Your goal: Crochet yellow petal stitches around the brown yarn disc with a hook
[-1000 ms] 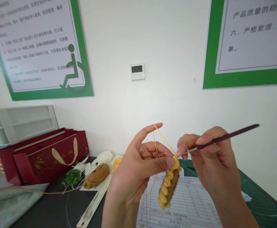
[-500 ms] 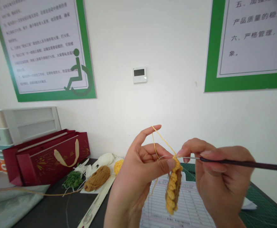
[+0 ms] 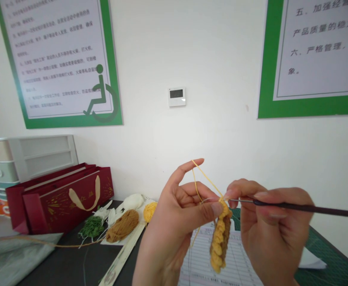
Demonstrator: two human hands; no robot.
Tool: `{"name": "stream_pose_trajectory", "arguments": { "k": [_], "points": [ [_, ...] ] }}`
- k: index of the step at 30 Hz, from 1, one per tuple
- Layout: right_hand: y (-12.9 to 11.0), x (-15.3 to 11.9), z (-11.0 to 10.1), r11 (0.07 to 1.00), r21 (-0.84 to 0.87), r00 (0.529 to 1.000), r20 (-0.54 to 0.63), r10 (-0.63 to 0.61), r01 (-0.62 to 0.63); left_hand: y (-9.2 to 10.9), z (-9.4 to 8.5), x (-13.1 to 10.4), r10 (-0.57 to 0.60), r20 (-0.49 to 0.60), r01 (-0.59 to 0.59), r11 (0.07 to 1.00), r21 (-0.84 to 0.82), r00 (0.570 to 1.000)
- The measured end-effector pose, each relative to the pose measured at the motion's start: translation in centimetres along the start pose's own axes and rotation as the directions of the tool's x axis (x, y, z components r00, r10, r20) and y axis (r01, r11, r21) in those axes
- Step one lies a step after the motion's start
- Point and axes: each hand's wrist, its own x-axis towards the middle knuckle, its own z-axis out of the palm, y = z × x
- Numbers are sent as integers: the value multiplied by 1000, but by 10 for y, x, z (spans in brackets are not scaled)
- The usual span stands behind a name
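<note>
My left hand pinches the top of a crochet piece, yellow bumpy stitches with a brown side, which hangs down below the thumb. Yellow yarn runs over the raised left index finger and down to the top of the piece. In my right hand is a crochet hook with a dark handle, held nearly level. Its thin metal shaft reaches the top stitches, close to the left thumb tip; the hook's end is hidden there. The right fingertips touch the piece's upper edge.
Brown yarn, green yarn, white yarn and a yellow ball lie on the dark table left of my hands. Behind stand a dark red gift bag and drawers. Printed sheets and a green cutting mat lie below.
The whole view has shifted slightly, so wall and table sit a little lower. My right hand has moved slightly left, closer to the crochet piece; both grips look the same.
</note>
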Motion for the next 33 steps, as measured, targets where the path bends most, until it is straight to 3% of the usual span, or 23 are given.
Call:
{"name": "stream_pose_trajectory", "arguments": {
  "k": [17,21,26,29,33],
  "points": [
    [-6,7,0,998,39,997,58,45,-47,4,-2,0,-15,38,13,999,47,999],
    [-4,6,2,973,122,981,42,190,-194,4,-1,-1,6,41,-8,998,56,999],
    [0,5,2,863,243,888,-11,459,-443,-2,0,1,97,14,-98,994,45,995],
    [-1,6,2,848,239,871,-14,490,-473,-4,1,2,114,19,-114,993,39,993],
    [-3,7,0,892,172,906,13,423,-419,-3,3,0,92,-4,-91,992,90,996]
  ]
}}
